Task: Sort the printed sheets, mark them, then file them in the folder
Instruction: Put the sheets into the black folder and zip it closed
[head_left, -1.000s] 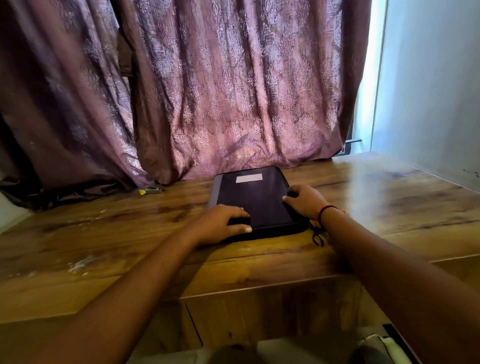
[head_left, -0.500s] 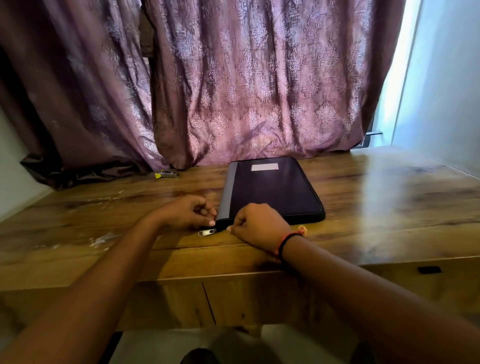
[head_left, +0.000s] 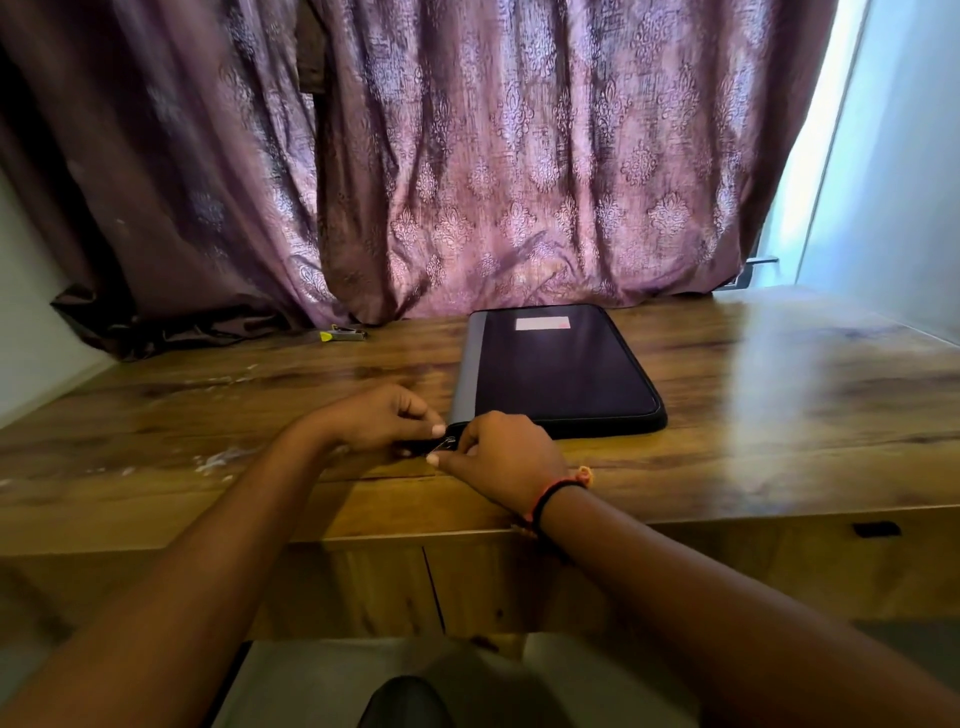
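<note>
Head view: left hand (head_left: 374, 418) grips folder (head_left: 561, 369), right hand (head_left: 506, 457) pinches zipper (head_left: 447, 443).

The wooden table (head_left: 779, 415) before me is glossy. A dark folder (head_left: 561, 364) lies flat on it, toward the back. Left of it, well apart, a small yellow-tipped thing (head_left: 343, 335) lies by the curtain (head_left: 519, 182) hem. White smears (head_left: 218, 460) mark the table's left part.
</note>
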